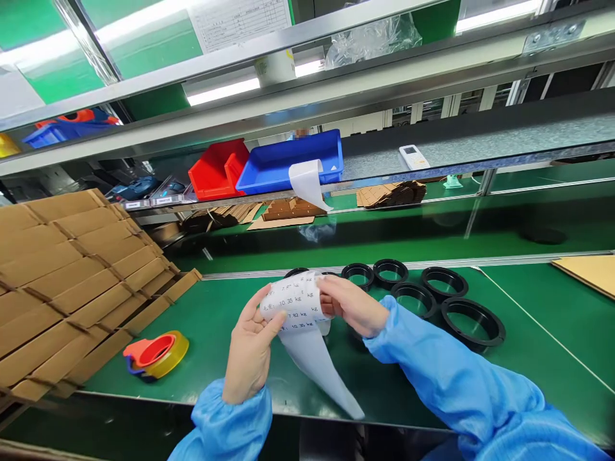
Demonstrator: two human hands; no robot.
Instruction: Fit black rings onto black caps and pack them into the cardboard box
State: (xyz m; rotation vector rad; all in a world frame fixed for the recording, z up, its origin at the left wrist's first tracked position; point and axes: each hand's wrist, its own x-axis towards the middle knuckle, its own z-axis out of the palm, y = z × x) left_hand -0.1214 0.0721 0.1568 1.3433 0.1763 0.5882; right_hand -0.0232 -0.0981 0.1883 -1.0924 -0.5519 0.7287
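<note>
Between my two hands is a roll of white printed labels (298, 301), showing weights in kg. My left hand (252, 342) grips its left side, thumb across the front. On the right edge, the fingers of my right hand (353, 304) are closed around the roll. A loose tail of backing strip (327, 374) hangs from the roll toward the bench's front edge. Behind and right of my right hand lie several black rings (444, 282), some partly hidden by my hands and sleeve.
Stacked cardboard dividers (62, 275) rise on the left of the green bench (206, 358), beside a tape dispenser (161, 355). A shelf above carries a red bin (218, 169), a blue tray (288, 160) with a white strip hanging over it, and a white remote (413, 157).
</note>
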